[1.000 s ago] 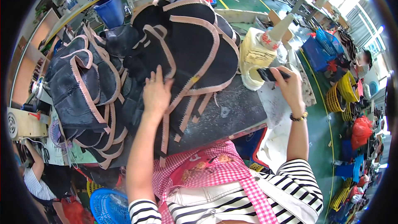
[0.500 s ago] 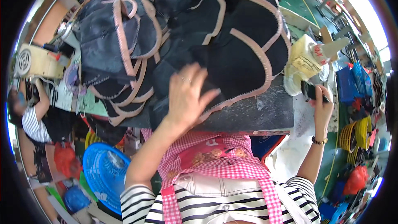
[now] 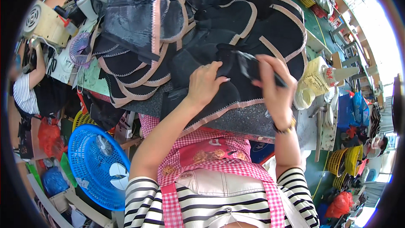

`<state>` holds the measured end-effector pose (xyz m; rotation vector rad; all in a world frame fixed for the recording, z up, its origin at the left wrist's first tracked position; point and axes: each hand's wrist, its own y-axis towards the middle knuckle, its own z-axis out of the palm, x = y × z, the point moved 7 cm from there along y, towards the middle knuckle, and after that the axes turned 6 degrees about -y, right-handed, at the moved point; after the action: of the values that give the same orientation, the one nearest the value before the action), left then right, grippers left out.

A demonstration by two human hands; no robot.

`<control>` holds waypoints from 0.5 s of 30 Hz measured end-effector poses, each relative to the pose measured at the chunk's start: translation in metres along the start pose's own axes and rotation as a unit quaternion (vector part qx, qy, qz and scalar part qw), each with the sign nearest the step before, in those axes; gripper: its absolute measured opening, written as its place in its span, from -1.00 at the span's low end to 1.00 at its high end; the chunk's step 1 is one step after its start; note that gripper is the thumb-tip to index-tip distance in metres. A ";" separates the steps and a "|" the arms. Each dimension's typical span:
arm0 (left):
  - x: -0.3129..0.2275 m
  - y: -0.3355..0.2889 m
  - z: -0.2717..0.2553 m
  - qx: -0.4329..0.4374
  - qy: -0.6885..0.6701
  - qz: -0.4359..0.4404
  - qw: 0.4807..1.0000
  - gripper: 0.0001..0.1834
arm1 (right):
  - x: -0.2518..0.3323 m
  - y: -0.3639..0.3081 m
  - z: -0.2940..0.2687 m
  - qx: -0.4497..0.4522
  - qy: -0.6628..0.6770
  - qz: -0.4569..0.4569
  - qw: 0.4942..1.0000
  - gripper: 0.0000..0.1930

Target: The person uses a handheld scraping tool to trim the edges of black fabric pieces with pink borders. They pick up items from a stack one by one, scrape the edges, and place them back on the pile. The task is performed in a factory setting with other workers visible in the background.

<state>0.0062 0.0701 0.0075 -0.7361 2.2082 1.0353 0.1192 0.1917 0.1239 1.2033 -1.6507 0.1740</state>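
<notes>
Foreground to background. At the near edge of the dark speckled desk (image 3: 247,120), a black curved fabric piece with a pinkish-beige zigzag-edged border (image 3: 230,95) is laid flat, its trimmed near rim turned toward the wearer, probably so that the whole surface can be reached. The left hand (image 3: 204,85) is rested upon this piece; its grip is slack, the thumb spread away from the forefinger and nothing seen clasped, and the cloth is presumably steadied by it. To its right, a dark flat hand tool with a pale, glossy far end (image 3: 249,65) is grasped in the right hand (image 3: 276,86). This grip is closed around the tool's near part, seemingly to leave the far end free; whether the cloth is touched by that end cannot be told, owing to blur. Beyond the right hand, a cream-coloured plastic jug (image 3: 311,76) is stood beside a pale open-mouthed cup (image 3: 304,98), both apparently placed for easy right-handed reach. Farther left, overlapping black pieces with similar borders (image 3: 130,21) are heaped, presumably to leave the near area accessible.
</notes>
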 end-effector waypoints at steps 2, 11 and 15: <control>-0.007 0.003 0.006 0.009 0.004 0.005 1.000 -0.55 | -0.016 0.022 0.035 0.004 -0.013 -0.009 1.000 -0.87; -0.001 -0.006 -0.024 -0.029 -0.002 0.010 1.000 -0.68 | -0.057 0.024 -0.029 -0.027 -0.244 0.100 0.964 -0.86; -0.037 -0.006 -0.038 0.018 0.142 0.044 0.989 -0.58 | -0.062 0.022 -0.030 0.026 -0.168 0.063 0.984 -0.80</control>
<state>0.0249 0.0440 0.0502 -0.8188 2.5155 0.9794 0.1187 0.2593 0.0974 1.2165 -2.0283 0.0960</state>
